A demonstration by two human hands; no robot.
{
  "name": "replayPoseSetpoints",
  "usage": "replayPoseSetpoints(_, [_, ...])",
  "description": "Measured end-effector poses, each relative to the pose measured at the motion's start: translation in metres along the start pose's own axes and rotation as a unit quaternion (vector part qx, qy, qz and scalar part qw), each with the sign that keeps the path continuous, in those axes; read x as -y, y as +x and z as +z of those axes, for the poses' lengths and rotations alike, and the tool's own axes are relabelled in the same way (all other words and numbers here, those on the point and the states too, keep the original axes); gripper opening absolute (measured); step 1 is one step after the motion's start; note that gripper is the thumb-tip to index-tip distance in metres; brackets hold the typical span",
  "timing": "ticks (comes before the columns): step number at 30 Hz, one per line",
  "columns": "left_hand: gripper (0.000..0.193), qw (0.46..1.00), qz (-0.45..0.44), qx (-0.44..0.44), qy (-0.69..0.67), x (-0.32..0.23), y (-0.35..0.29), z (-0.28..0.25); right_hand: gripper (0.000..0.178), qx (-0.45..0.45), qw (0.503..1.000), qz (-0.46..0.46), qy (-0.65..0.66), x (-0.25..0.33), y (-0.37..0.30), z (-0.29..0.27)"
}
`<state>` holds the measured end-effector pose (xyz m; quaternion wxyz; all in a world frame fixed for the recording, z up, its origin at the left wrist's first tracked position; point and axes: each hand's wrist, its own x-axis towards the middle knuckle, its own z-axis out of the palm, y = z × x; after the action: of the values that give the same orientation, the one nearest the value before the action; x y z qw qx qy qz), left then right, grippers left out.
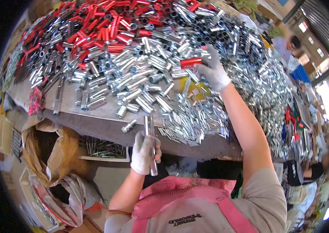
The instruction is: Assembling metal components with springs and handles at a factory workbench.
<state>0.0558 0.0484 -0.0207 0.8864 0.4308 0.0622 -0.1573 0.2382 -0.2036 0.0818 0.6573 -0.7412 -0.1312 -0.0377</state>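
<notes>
Head view: left hand (144,152), gloved, is clenched around a long silver rod (151,144) near the table's front edge. Rod's long axis runs near vertical in frame, top end over the table edge, bottom end sticking out below the fist toward the pink apron (180,194). Right hand (213,70), gloved, arm stretched out over the pile, fingers pinching a red tube (190,62). Tube lies about horizontal, long axis left-right, free end pointing left, held just above the silver tubes.

Table (106,128) is grey and heaped: silver tubes (195,42) across the middle and right, red tubes (94,23) at the far left and top. A band of small silver pins (189,122) sits at the front edge, just right of the rod. One short silver fitting (128,126) lies alone, left of the rod's top, close but apart from it. Yellow scrap (195,91) shows under the tubes below the right hand.

Below the table, left: open brown bag (52,151), white tray of thin rods (104,149), crumpled plastic bag (69,196). Other people sit far right, blurred.
</notes>
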Motion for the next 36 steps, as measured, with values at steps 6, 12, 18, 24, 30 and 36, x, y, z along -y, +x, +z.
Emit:
replayPoseSetpoints(6, [0.019,0.966,0.045,0.138,0.212,0.009,-0.008,0.020,0.030,0.058,0.993,0.105,-0.020,0.037,-0.117,-0.025])
replayPoseSetpoints(12, [0.060,0.779,0.071,0.207,0.588,0.014,-0.028,0.062,0.025,0.207,0.962,0.177,-0.030,0.045,-0.213,-0.013])
replayPoseSetpoints(18, [0.080,0.685,0.049,0.294,0.665,0.041,-0.032,0.085,0.026,0.110,0.953,-0.122,-0.256,0.008,-0.286,0.021])
replayPoseSetpoints(24, [0.053,0.838,0.108,0.157,0.511,0.064,-0.029,0.091,0.027,-0.025,0.906,-0.054,-0.420,0.019,-0.248,-0.028])
replayPoseSetpoints(30, [0.027,0.917,-0.012,0.126,0.378,0.069,-0.026,0.088,0.018,0.014,0.731,0.115,-0.673,-0.015,-0.193,-0.070])
replayPoseSetpoints(36, [0.028,0.921,-0.068,0.137,0.359,0.066,-0.026,0.093,0.022,-0.165,0.921,0.062,-0.346,0.007,-0.184,-0.106])
